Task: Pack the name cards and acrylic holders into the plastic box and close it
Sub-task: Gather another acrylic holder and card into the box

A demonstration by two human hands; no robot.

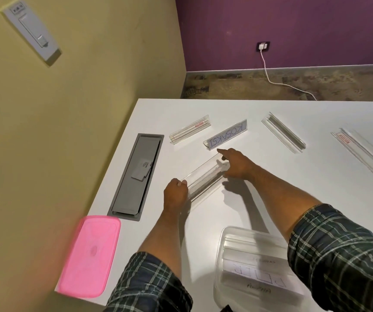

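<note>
A clear acrylic holder (204, 176) lies slantwise at the centre of the white worktop (271, 176), held at both ends. The left hand (174, 194) is at its near-left end, fingers curled over the end edge, the grip pinching the holder; forearm extended from a plaid sleeve (149, 282). The right hand (235, 164) is at the far-right end, thumb and lower fingers round the holder's end, index finger pointing straight out beyond it; the arm reaches in from the lower right. Whether the holder rests on the worktop or is slightly raised cannot be told.

Just beyond the right index finger stands a holder with a name card reading "KOSAKSI" (227, 135), seen upside down. To its left stands a holder with a red-labelled card (190, 129). To its right lies an empty clear holder (283, 134), and well apart toward the right edge another holder with a red label (361, 150).

The plastic box (223, 278), translucent and open, sits at the near edge below the right forearm; it contains a clear holder and white name cards (264, 275) with handwriting. The pink lid (90, 256) lies flat at the near-left corner, apart from the box.

A grey cable hatch (137, 176) is set into the worktop's left side, with a small card lying on it.
</note>
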